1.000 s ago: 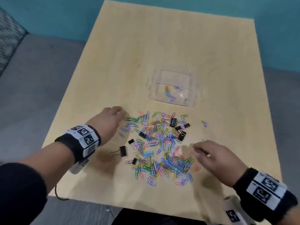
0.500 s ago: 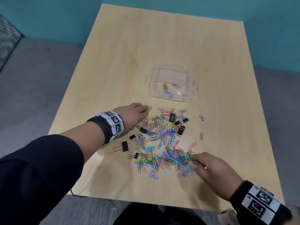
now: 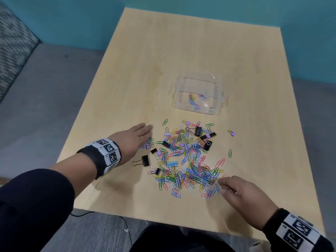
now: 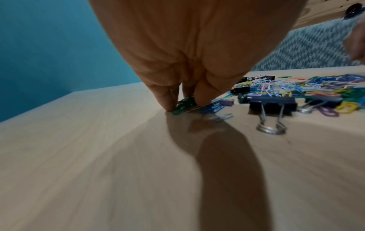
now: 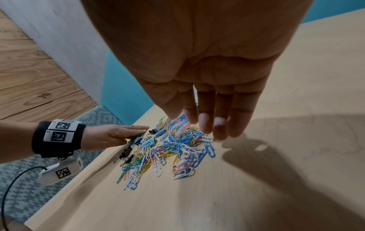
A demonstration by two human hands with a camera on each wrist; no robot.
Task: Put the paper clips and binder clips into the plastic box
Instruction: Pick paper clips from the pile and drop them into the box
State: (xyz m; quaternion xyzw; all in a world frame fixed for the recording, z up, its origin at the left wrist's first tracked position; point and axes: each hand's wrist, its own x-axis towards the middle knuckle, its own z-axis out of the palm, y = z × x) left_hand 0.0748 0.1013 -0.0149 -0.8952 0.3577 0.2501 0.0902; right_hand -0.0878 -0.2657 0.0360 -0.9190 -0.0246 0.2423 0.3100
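We risk scattering clips: the paper clips (image 3: 187, 166) lie tangled and flat on the table (image 3: 181, 51), so a hasty scoop could push some off the near edge or drop them short of the plastic box (image 3: 198, 93). Our left hand (image 3: 135, 138) pinches a few green clips at the heap's left edge. Our right hand (image 3: 241, 192), fingers loosely spread and holding nothing, touches its near right corner. Black binder clips (image 3: 206, 138) sit between heap and box, which holds only a few clips.
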